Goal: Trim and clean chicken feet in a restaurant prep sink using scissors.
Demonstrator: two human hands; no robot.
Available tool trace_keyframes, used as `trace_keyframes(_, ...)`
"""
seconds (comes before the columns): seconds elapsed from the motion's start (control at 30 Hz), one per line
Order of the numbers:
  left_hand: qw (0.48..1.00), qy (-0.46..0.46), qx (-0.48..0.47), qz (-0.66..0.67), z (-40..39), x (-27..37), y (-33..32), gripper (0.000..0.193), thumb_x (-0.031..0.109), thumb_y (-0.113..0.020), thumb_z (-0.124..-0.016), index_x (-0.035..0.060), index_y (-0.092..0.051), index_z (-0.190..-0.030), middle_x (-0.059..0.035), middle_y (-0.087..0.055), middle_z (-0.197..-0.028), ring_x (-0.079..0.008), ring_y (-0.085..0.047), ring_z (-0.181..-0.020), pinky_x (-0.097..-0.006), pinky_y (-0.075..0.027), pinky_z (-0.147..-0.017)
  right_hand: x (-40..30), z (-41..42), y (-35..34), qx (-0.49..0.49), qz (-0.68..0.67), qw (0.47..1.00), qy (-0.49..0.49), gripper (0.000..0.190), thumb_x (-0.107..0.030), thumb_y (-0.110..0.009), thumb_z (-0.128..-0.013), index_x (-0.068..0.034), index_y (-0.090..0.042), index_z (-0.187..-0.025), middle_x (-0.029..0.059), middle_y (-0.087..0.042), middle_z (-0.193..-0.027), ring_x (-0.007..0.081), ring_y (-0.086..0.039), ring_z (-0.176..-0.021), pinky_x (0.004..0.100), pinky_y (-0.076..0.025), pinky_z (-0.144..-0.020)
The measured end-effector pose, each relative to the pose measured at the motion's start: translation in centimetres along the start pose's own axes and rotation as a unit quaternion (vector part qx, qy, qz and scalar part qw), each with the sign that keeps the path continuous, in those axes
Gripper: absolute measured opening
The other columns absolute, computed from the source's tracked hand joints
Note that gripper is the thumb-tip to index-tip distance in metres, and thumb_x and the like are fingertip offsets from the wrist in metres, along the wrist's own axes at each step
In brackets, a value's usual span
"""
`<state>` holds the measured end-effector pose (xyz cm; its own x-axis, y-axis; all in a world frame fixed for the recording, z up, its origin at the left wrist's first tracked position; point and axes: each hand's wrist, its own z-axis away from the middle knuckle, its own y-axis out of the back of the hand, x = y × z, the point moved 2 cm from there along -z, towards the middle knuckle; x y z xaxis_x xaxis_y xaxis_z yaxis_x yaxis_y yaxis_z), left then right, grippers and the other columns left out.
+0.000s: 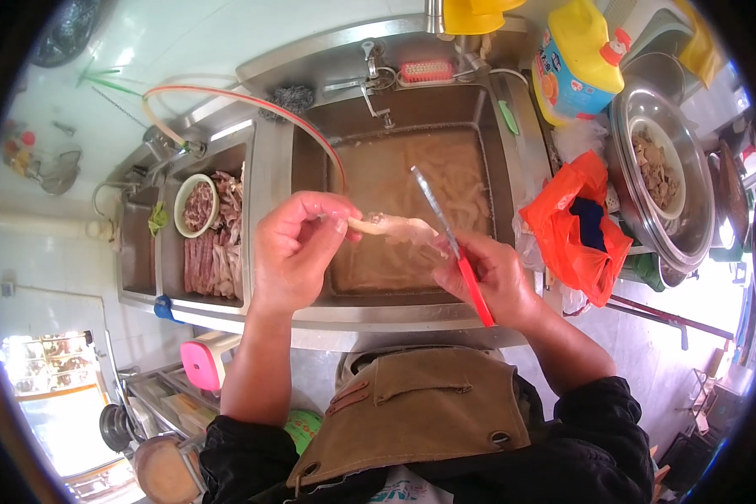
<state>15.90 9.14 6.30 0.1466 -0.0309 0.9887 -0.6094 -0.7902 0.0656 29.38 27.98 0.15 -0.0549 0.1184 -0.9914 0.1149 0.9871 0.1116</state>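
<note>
My left hand pinches one end of a pale, wet strip of raw meat between thumb and fingers. The strip stretches across to my right hand, whose fingertips are at its other end. My right hand also holds a small knife with a red handle; its narrow metal blade points up and away from me. Both hands are over a large steel sink basin of cloudy brown water. More pale strips lie under the water, blurred.
Left, a smaller basin holds raw meat and a white bowl of meat. A hose arches into the large basin. Right are an orange plastic bag, a yellow detergent jug and stacked steel bowls. A tap stands behind.
</note>
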Motion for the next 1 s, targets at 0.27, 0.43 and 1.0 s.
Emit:
trace_keyframes(0.27, 0.975, 0.153, 0.059, 0.148, 0.4, -2.8, 1.9, 0.021, -0.002, -0.051, -0.090, -0.0053, -0.058, -0.110, -0.0197, -0.063, -0.103, -0.0269, -0.066, -0.088, -0.0346, -0.056, -0.081, 15.2, -4.1, -0.4, -0.055, 0.012, 0.966, -0.251, 0.033, -0.016, -0.062, -0.086, 0.001, -0.054, -0.113, 0.0095, -0.058, -0.079, 0.0159, -0.056, -0.064, 0.0313, -0.046, -0.058)
trace_keyframes(0.43, 0.953, 0.191, 0.124, 0.202, 0.7, -3.5, 3.1, 0.024, -0.003, -0.049, -0.090, -0.0083, -0.056, -0.112, -0.0223, -0.062, -0.106, -0.0306, -0.065, -0.092, -0.0355, -0.055, -0.085, 30.0, -4.9, -1.7, -0.227, 0.391, 0.833, -0.318, 0.025, -0.016, -0.051, -0.086, 0.001, -0.063, -0.100, 0.0201, -0.067, -0.092, 0.0335, -0.065, -0.082, 0.0427, -0.048, -0.068)
trace_keyframes(1.0, 0.965, 0.227, 0.067, 0.113, -0.9, -6.8, 5.0, 0.016, -0.003, -0.057, -0.085, -0.0079, -0.062, -0.099, -0.0178, -0.066, -0.089, -0.0203, -0.066, -0.077, -0.0281, -0.055, -0.068, 27.1, -3.6, -0.5, -0.184, -0.084, 0.897, -0.393, 0.023, -0.017, -0.063, -0.085, -0.006, -0.055, -0.103, 0.0027, -0.054, -0.065, 0.0163, -0.057, -0.058, 0.0301, -0.044, -0.052)
